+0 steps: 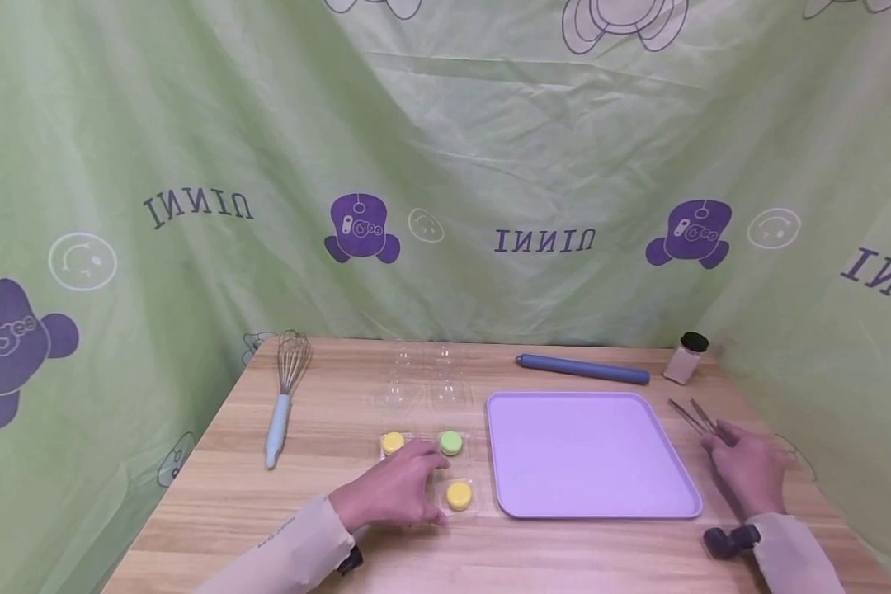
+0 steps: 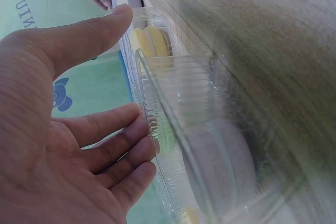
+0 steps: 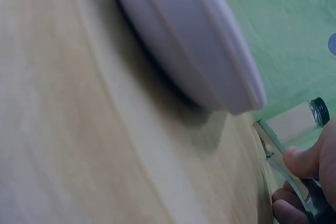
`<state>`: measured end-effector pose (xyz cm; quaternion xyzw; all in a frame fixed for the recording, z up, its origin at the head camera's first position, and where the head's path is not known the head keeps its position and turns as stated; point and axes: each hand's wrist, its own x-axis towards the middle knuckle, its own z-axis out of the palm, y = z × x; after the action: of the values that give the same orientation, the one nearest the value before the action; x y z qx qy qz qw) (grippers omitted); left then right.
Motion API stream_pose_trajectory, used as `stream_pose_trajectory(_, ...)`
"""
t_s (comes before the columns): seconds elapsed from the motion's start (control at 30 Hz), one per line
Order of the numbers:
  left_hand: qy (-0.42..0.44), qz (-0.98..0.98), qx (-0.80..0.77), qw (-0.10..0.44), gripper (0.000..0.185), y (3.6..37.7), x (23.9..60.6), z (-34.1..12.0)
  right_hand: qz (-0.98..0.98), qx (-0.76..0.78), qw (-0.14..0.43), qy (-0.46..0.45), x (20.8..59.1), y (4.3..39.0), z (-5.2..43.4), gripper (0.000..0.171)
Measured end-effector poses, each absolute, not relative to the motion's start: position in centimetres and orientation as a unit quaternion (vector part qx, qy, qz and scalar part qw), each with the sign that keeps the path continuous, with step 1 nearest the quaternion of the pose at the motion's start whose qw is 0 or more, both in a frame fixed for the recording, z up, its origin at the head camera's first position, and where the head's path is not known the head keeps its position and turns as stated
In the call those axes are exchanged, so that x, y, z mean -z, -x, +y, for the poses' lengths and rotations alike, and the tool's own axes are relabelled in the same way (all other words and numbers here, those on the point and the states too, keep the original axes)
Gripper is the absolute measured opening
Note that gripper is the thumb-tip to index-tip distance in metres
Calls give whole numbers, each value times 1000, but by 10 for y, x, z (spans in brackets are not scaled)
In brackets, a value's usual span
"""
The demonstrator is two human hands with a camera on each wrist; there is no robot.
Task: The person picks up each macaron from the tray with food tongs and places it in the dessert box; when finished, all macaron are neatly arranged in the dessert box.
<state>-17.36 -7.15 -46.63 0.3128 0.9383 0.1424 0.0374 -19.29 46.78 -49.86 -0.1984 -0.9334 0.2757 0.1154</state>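
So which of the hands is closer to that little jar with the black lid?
The right hand. It lies on the table just in front of the jar, pinching the metal tongs. The left hand rests far across the purple tray.

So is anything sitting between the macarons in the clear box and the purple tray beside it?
Nothing visible does. The clear box lies open just left of the purple tray, with only bare table between them. The left hand rests on the box among the macarons; the right hand grips the tweezers on the tray's far side.
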Motion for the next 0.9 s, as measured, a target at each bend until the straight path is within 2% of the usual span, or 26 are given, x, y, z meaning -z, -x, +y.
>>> stream_pose_trajectory(0.57, -312, 937, -152, 45, 79, 171, 463, -71, -937, -260, 130, 193, 503, 191, 463, 53)
stream_pose_trajectory(0.9, -309, 937, -154, 47, 80, 171, 464, -70, -930, -281, 129, 200, 502, 192, 466, 55)
